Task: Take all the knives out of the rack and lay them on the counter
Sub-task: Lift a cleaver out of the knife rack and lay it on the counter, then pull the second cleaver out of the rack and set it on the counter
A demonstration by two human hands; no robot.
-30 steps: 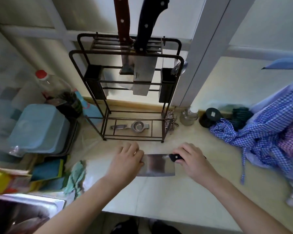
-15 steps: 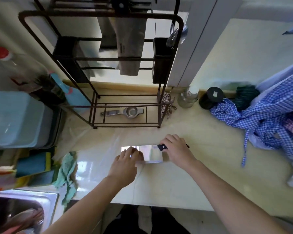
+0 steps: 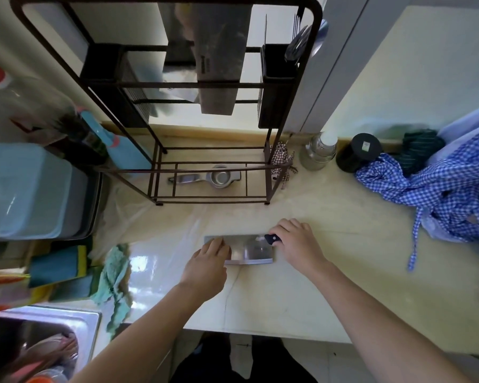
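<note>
A steel cleaver (image 3: 249, 248) with a dark handle lies flat on the pale counter (image 3: 329, 272) in front of the rack. My right hand (image 3: 296, 244) is closed around its handle. My left hand (image 3: 208, 269) rests with its fingers on the left part of the blade. Behind stands the dark metal rack (image 3: 271, 161). Two more blades hang in its upper part: a wide cleaver blade (image 3: 219, 64) and, to its left, a second blade (image 3: 174, 45). Their handles are cut off by the top of the view.
A metal squeezer (image 3: 210, 178) lies on the rack's bottom shelf. Right of the rack stand a glass jar (image 3: 317, 153), a black jar (image 3: 357, 152) and blue checked cloth (image 3: 437, 189). On the left are a blue tub (image 3: 25, 189), a bottle (image 3: 25, 100), sponges (image 3: 58, 266), a rag (image 3: 114, 277) and a sink (image 3: 75, 324).
The view tilted down, cutting off the hanging handles. My left hand slid from covering the blade's left half to resting its fingers there, so more steel shows. My right hand kept hold of the handle.
</note>
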